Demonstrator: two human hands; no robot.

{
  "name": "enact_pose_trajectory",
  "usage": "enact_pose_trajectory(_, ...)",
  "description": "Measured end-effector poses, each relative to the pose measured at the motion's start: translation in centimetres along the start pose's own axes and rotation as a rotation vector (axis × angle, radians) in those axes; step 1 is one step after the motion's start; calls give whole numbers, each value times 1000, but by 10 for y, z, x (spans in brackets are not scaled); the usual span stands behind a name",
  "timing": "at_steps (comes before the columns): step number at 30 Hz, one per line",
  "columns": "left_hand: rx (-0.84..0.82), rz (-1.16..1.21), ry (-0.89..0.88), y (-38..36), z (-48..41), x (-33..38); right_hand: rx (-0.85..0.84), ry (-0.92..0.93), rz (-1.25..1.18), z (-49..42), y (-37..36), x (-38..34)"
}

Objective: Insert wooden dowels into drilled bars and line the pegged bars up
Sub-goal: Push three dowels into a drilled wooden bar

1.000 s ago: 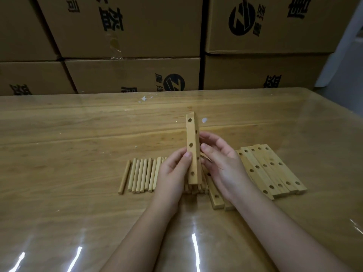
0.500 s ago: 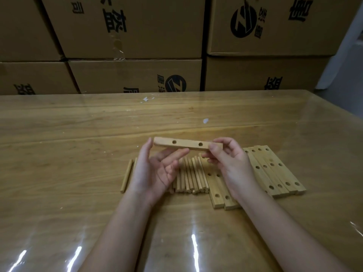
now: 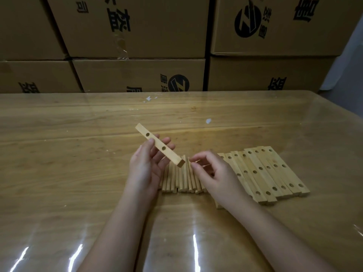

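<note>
Stacked cardboard boxes (image 3: pixel 137 30) with black print wall off the far edge of a glossy wooden table (image 3: pixel 78 173), so all the work sits in a narrow band close to the person.

At the centre of that band the left hand (image 3: pixel 145 167) holds 1 drilled bar (image 3: pixel 160 145) off the table. The thumb is on the near face and the fingers are curled behind, clamping the bar about halfway along. The bar is tilted, with its far end up and to the left and its near end hanging just above the dowels. 2 of its holes face the camera, probably so a peg can be aimed straight in.

The right hand (image 3: pixel 214 173) is curled over the far tips of the dowels (image 3: pixel 176 179), thumb and forefinger drawn close together. Whether they have closed on a dowel cannot be told. My judgement is that this is the picking step, with no peg yet in the held bar.

The dowels lie side by side in a row between the 2 wrists, within easy reach of either hand. Just right of them, partly under the right wrist, the remaining bars (image 3: pixel 265 173) lie flat and touching, holes up, none of them pegged as far as can be seen.
</note>
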State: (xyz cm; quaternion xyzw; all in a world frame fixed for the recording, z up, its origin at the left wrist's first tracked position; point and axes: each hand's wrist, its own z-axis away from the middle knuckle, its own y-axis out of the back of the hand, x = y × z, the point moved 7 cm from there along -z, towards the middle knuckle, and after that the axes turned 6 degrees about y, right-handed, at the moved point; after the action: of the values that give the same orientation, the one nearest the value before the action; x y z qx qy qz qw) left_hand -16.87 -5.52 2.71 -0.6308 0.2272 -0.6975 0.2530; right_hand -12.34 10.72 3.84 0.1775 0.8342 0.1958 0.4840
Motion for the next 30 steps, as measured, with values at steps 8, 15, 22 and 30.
enact_pose_trajectory(8,-45,4,114,-2,3,-14,-453,-57,593,2,-2,32)
enact_pose_trajectory(15,-141,-46,188,-15,9,-24,-490,-22,493,2,2,36)
enact_pose_trajectory(22,-207,218,335,-23,14,-37,-433,30,409,-1,14,28)
enact_pose_trajectory(30,-216,255,367,-21,6,-34,-281,43,406,-5,20,26)
